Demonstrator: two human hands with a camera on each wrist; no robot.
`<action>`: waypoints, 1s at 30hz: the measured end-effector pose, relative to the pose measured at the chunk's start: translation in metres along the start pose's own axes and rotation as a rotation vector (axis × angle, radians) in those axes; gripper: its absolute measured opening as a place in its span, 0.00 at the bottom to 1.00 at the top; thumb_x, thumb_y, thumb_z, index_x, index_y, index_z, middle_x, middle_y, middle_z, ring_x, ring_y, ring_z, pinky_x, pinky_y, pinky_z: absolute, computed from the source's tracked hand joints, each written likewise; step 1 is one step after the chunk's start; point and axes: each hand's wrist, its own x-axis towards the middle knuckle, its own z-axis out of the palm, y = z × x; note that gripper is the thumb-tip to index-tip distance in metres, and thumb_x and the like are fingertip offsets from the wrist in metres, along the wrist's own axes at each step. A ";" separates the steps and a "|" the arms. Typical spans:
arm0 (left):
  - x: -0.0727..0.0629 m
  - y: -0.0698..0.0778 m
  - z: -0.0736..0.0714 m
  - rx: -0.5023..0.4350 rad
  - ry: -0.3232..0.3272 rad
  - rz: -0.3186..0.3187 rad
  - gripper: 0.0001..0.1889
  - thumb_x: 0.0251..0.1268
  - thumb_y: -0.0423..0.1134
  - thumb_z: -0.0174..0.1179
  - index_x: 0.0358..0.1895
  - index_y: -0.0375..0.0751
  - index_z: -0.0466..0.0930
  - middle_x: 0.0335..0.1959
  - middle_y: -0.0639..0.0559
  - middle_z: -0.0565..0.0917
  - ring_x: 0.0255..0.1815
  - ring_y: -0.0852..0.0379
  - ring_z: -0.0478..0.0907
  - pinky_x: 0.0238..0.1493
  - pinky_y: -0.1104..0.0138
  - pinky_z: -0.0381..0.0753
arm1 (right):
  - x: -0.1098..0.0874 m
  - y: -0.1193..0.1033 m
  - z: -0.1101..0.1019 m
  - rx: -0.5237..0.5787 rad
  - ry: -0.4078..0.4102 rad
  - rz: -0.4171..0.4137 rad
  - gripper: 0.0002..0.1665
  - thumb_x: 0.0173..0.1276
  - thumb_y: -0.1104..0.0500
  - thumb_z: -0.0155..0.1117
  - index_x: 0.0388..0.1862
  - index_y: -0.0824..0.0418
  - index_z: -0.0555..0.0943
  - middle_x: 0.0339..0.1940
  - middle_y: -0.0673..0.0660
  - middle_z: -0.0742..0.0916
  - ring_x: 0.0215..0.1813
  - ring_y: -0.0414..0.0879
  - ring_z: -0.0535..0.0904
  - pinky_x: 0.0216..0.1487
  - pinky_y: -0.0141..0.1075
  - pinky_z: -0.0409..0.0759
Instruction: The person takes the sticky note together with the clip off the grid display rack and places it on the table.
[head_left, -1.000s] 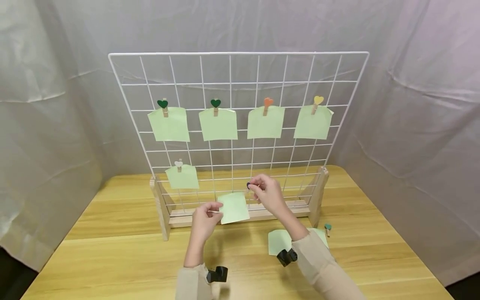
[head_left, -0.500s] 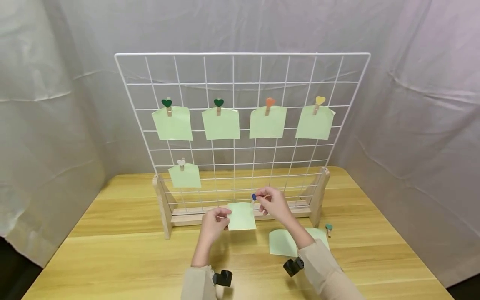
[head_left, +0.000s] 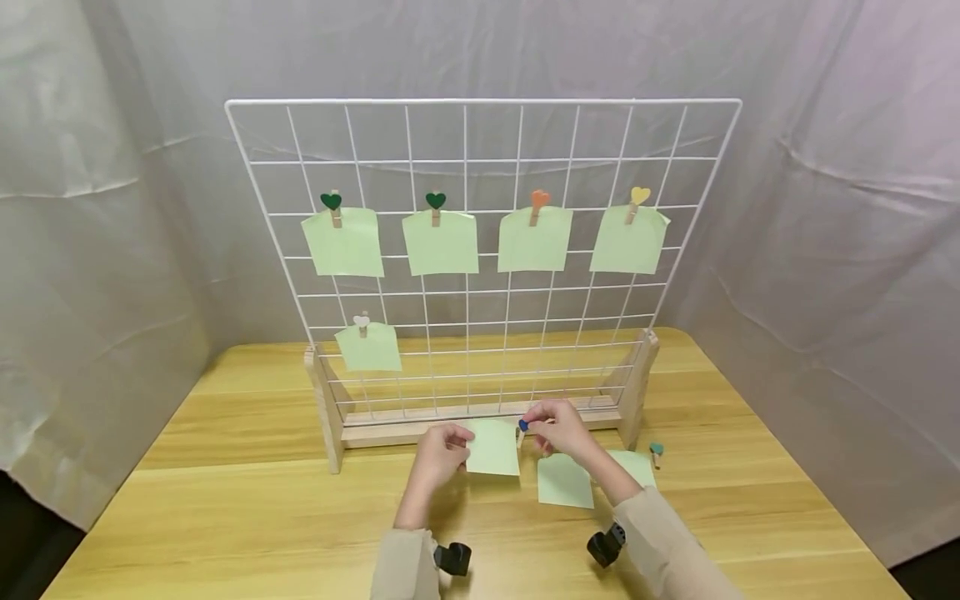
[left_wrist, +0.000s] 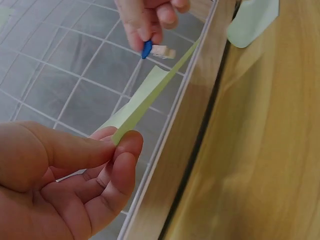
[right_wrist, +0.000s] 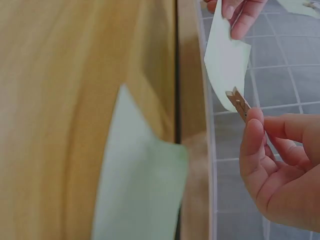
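Note:
My left hand [head_left: 441, 457] pinches the left edge of a light green paper note [head_left: 492, 447] between thumb and fingers, in front of the white wire grid's wooden base. Close to the note's right edge, my right hand [head_left: 561, 429] pinches a small wooden clothespin [head_left: 522, 432] by its blue heart end. In the right wrist view the free end of the clothespin [right_wrist: 239, 102] overlaps the lower part of the note [right_wrist: 227, 60]. From the left wrist side, the note [left_wrist: 145, 100] appears nearly edge-on, with the blue heart [left_wrist: 146, 49] beyond it.
Several green notes hang from heart clothespins on the wire grid [head_left: 487, 292], four-sided and upright on a wooden stand [head_left: 397, 435]. Two more notes, one nearer [head_left: 565, 482], lie on the table [head_left: 247, 517] under my right forearm. A clothespin with a teal heart [head_left: 656, 452] lies to their right.
Both hands have moved down and to the right, carrying the note and the blue-heart clothespin lower, from in front of the grid's bottom wires to the wooden base.

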 end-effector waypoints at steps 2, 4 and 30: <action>0.001 -0.002 0.002 0.001 -0.012 -0.008 0.09 0.56 0.18 0.55 0.41 0.22 0.81 0.32 0.38 0.82 0.21 0.59 0.75 0.30 0.59 0.84 | -0.001 0.005 -0.001 -0.010 -0.028 0.026 0.09 0.69 0.71 0.55 0.42 0.76 0.79 0.31 0.63 0.83 0.19 0.39 0.75 0.19 0.27 0.76; 0.001 -0.004 0.004 -0.003 -0.025 -0.021 0.09 0.56 0.17 0.56 0.41 0.22 0.80 0.32 0.38 0.81 0.21 0.59 0.75 0.30 0.60 0.84 | -0.002 0.009 -0.002 -0.032 -0.061 0.041 0.08 0.69 0.71 0.54 0.42 0.75 0.79 0.32 0.63 0.83 0.19 0.38 0.75 0.19 0.27 0.76; -0.003 -0.012 0.016 0.109 -0.135 -0.064 0.10 0.53 0.18 0.59 0.40 0.21 0.79 0.28 0.38 0.80 0.19 0.59 0.76 0.22 0.70 0.79 | 0.000 0.024 0.002 -0.246 -0.132 0.127 0.06 0.64 0.71 0.58 0.31 0.69 0.82 0.22 0.55 0.84 0.13 0.37 0.69 0.14 0.25 0.66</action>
